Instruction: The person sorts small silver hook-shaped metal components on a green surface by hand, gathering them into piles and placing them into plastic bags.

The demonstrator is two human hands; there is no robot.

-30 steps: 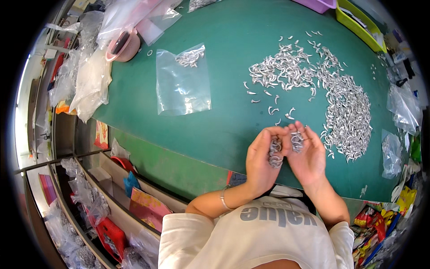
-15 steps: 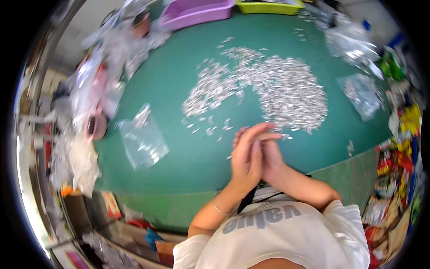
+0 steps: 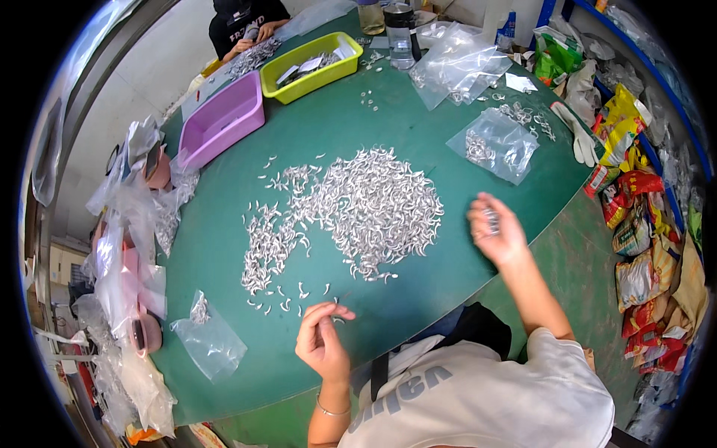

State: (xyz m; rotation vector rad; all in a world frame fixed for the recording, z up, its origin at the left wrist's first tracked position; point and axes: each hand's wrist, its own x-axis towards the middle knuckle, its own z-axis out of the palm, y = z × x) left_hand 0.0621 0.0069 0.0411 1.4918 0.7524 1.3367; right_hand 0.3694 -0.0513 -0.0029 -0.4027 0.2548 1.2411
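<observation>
A large heap of small silver crescent-shaped metal pieces (image 3: 388, 198) covers the middle of the green table (image 3: 403, 313), with a looser spread to its left. My right hand (image 3: 499, 231) is to the right of the heap, palm turned up and fingers curled around several of these pieces. My left hand (image 3: 323, 345) hovers by the table's near side, just below the loose pieces. Its fingers are loosely bent, with the thumb apart from them, and I see nothing held. A few pieces lie close to its fingertips. A clear bag (image 3: 500, 145) with pieces inside lies beyond my right hand.
Another clear bag (image 3: 210, 345) lies at left. Purple (image 3: 250, 112) and yellow-green (image 3: 351, 66) bins stand at the far side, near a clear bottle (image 3: 399, 45). A co-worker (image 3: 246, 22) sits beyond. A white glove (image 3: 576, 138) lies at the right edge; colourful bags (image 3: 635, 231) fill a rack.
My hands were together at the heap's near edge; now they are apart. The right has moved right with pieces in its palm, the left to the left. The view has turned and taken in the far side.
</observation>
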